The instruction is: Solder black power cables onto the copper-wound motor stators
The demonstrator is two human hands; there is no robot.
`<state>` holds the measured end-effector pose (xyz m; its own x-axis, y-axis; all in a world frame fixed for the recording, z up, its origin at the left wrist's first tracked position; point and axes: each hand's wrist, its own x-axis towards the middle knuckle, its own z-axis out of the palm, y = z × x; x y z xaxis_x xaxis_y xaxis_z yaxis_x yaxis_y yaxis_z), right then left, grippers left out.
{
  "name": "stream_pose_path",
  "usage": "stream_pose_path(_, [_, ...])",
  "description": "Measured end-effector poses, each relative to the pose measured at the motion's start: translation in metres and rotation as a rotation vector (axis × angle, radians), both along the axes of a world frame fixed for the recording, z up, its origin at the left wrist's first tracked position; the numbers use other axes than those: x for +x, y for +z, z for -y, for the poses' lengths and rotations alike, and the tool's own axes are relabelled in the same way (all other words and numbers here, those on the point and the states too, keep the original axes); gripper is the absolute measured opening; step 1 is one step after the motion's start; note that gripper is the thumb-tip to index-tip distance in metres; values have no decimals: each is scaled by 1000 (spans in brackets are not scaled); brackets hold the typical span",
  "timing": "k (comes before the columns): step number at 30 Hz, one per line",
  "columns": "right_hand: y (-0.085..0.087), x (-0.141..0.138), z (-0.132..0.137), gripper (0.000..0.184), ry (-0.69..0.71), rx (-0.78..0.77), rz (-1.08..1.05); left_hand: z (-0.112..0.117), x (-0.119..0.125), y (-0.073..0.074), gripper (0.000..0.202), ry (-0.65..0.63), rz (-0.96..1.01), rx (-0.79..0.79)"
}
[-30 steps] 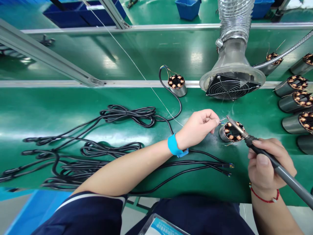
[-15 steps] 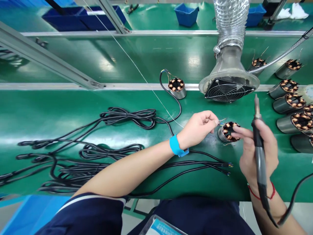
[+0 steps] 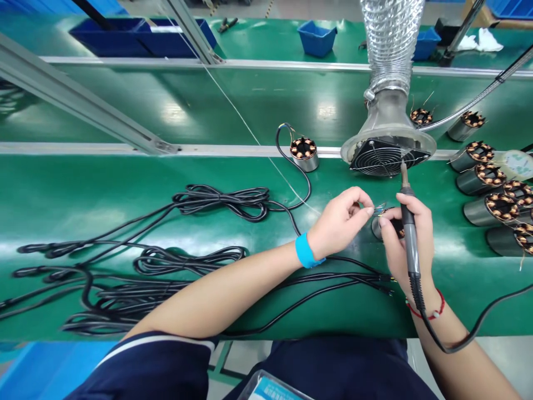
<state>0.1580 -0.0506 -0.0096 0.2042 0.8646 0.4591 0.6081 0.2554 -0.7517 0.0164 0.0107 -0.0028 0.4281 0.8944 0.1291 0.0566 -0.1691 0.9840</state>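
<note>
My left hand [image 3: 343,219], with a blue band at the wrist, pinches thin wire ends [image 3: 380,209] just above a motor stator [image 3: 377,229]. This stator is a silver cylinder with copper windings, partly hidden by my right fingers. My right hand [image 3: 418,239] is wrapped round a soldering iron [image 3: 410,236]; its tip points up and away, in front of the fume extractor hood [image 3: 387,130]. Thumb and forefinger of that same hand reach to the stator's rim and the wires. A thin pale strand [image 3: 287,180] runs from the upper left down to my left hand.
Coiled black cables [image 3: 220,201] cover the left of the green bench. One cable leads to another stator [image 3: 304,154] by the rail. Several more stators [image 3: 491,208] stand at the right. Cable ends [image 3: 366,276] lie near my right wrist. Blue bins [image 3: 317,39] stand behind.
My right hand has moved left with the soldering iron, and its thumb and forefinger are now closer to the wires. My left hand has stayed nearly in place. The view has shifted slightly.
</note>
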Motion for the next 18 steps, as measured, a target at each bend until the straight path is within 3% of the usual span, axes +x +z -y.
stream_pose_path(4, [-2, -1, -3, 41, 45, 76, -85, 1, -6, 0, 10, -25, -97, 346])
stream_pose_path(7, [-3, 0, -4, 43, 77, 97, -120, 1, -8, 2, 11, -40, -155, 491])
stream_pose_path(10, [0, 4, -1, 40, 58, 78, -96, 2, -8, 3, 13, -17, -201, 464])
stream_pose_path(13, [7, 13, 12, 35, -59, 92, -70, 3, -8, 4, 14, -17, -231, 366])
stream_pose_path(18, [-1, 29, 44, 29, -91, 273, -75, 6, -5, 6, 13, -35, -236, 296])
